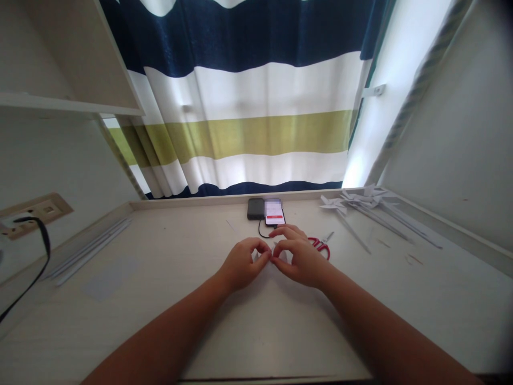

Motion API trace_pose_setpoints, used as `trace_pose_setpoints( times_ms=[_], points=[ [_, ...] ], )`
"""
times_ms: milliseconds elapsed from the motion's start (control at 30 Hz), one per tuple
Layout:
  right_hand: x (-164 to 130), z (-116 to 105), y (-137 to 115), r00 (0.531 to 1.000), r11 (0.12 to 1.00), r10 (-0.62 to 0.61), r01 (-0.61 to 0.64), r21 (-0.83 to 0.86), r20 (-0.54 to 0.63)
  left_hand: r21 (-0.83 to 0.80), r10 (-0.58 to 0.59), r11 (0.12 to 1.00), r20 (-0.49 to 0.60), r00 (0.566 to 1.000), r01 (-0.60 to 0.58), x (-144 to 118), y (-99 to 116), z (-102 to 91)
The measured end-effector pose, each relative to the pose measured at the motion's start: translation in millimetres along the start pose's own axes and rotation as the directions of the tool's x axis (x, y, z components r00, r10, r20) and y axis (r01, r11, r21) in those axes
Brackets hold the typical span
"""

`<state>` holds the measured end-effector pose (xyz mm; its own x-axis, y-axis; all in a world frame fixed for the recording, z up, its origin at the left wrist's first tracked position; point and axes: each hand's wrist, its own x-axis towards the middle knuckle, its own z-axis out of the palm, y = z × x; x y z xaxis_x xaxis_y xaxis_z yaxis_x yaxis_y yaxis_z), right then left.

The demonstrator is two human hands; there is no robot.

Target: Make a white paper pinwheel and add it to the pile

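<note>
White paper (284, 256) pinched; long axis unclear.

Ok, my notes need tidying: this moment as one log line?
left hand: pinching paper; right hand: pinching paper; scissors: beside right hand; phone: beyond hands

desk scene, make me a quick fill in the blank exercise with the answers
The handles of the scissors are ____.
The black device lies to the ____ of the phone.
Of the left hand and right hand pinching white paper, the ____ is nearer the scissors.
Missing words: red; left; right
</note>
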<state>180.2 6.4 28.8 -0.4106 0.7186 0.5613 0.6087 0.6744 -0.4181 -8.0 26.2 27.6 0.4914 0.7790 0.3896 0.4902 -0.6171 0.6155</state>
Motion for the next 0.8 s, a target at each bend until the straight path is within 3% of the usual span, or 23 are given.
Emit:
trace_pose_setpoints(
  times_ms=[133,233,300,500,800],
  points=[
    [1.9,-2.3,4.7,0.999,0.998,0.025,-0.026,0.054,0.03,0.069,0.061,0.996,0.049,0.997,-0.064,1.6,-4.5,0.6],
    [2.6,-3.4,13.7,0.987,0.988,0.149,-0.151,0.037,0.054,0.122,0.102,0.986,0.132,0.986,-0.118,3.3,-8.7,1.1],
    [1.7,-4.1,19.4,0.969,0.979,0.203,-0.204,-0.01,0.142,0.134,0.115,0.981,0.195,0.974,-0.142,4.1,-11.2,1.5],
    [-0.6,-4.9,23.2,0.925,0.983,0.18,-0.163,-0.081,0.335,0.134,0.139,0.976,0.235,0.962,-0.174,4.1,-13.6,1.5],
    [0.0,-3.7,28.6,0.925,0.99,0.13,-0.104,-0.091,0.358,0.124,0.131,0.979,0.236,0.963,-0.163,5.4,-16.7,3.6]
  ],
)
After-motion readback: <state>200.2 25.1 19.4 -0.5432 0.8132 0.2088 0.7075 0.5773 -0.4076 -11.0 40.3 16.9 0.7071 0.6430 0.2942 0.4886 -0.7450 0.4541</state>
